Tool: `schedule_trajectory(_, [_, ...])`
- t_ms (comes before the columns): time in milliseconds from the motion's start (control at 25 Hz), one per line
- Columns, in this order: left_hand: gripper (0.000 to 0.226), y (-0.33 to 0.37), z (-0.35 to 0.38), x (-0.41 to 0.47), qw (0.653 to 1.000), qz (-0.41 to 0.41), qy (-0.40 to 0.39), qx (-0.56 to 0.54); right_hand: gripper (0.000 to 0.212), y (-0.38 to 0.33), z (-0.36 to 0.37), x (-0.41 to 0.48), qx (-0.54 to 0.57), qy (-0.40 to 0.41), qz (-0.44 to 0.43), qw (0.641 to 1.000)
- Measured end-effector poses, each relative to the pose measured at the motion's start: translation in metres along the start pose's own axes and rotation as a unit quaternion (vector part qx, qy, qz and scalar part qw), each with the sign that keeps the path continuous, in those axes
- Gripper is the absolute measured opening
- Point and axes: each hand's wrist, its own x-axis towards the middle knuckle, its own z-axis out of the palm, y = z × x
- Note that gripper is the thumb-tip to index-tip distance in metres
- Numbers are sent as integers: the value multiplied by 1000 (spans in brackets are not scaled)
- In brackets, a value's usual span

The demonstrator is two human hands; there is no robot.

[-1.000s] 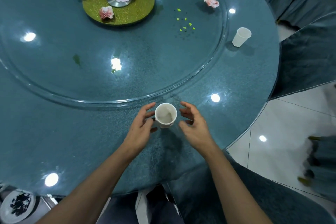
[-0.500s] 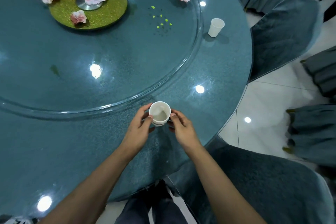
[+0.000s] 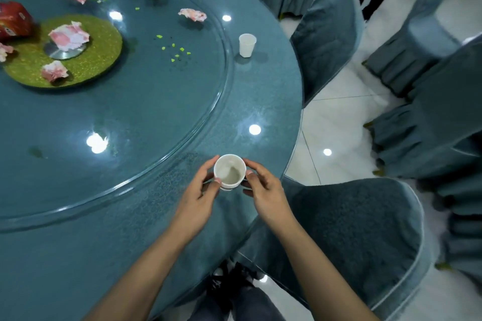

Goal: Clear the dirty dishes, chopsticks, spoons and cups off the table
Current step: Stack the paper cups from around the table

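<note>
Fingers [image 3: 209, 165] spread apart 1 s ago; now L hand [image 3: 198, 191] & R hand [image 3: 266, 191] grip small white round cup [image 3: 229, 172], greyish dregs inside, near edge of teal glass-topped bench [image 3: 156, 216].

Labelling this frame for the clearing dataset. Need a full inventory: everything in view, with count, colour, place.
held cup: 1, white, at near table edge, between both hands
second cup: 1, white, upright on table's outer ring, far right
tissues: at least 7, pink-white, crumpled, on mat and turntable
scraps: several, bright green, on turntable
box: 1, red, far left
mat: 1, olive green, round, turntable centre
turntable: 1, clear glass, on table
table: 1, teal, round
chairs: several, grey-blue covers, right side
left hand: grips held cup
right hand: grips held cup
</note>
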Motion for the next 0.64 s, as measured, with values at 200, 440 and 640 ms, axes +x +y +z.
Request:
schedule_trajectory(200, [40,23,29,-1,998,13,-54,31,31,-12,-33,-27,6,55,5,998])
schedule_trajectory(440, [45,48,89,-8,992,25,-109,56,30,-21,-91,-53,34,131,-2,991])
schedule_trajectory(640, [42,62,145,-19,990,42,-125,59,30,-21,-145,-73,50,154,-16,987])
